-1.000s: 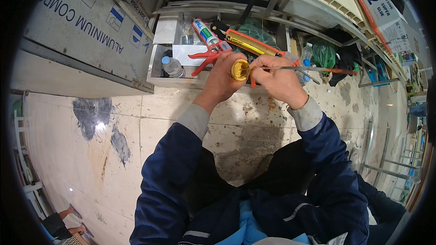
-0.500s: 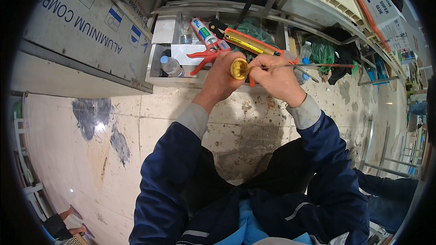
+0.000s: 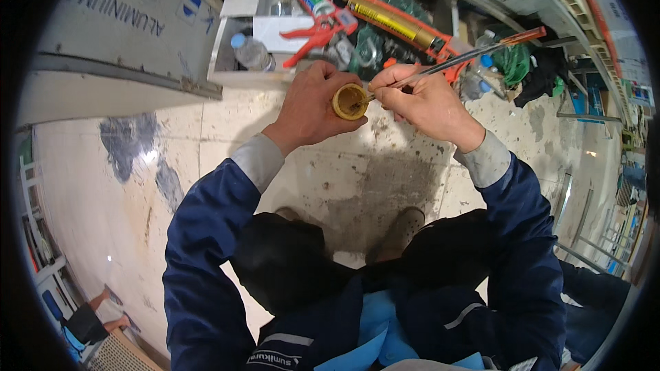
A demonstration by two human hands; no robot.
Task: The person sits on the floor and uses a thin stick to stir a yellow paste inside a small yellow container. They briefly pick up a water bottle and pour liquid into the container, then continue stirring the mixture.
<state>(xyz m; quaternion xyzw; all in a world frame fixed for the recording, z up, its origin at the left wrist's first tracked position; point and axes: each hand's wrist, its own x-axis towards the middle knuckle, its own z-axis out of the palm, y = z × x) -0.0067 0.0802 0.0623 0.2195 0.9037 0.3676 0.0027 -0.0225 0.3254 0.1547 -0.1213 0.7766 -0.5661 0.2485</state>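
Note:
My left hand (image 3: 309,104) is closed around a small yellow cup (image 3: 338,99), its open mouth tilted toward me. Yellowish, dark-flecked stuff lines the inside of the cup. Between the thumb and fingers of my right hand (image 3: 440,111) is a long thin stick (image 3: 474,54), dark along its shaft and reddish at the far end. Its lower tip reaches into the mouth of the cup; the shape of that tip is hard to make out. Both hands are in the air just on my side of an open tray full of tools.
The tray (image 3: 275,77) holds an orange caulking gun (image 3: 399,22) with a yellow cartridge, a red caulking gun (image 3: 320,31) with a white-green tube, and a plastic bottle (image 3: 253,55). A large printed board (image 3: 117,20) stands left. A metal-framed shelf (image 3: 536,0) overhangs the right.
The cup has come slightly nearer to me and to the left, its mouth showing more. My right hand has shifted right and nearer, and the stick now slants up to the right.

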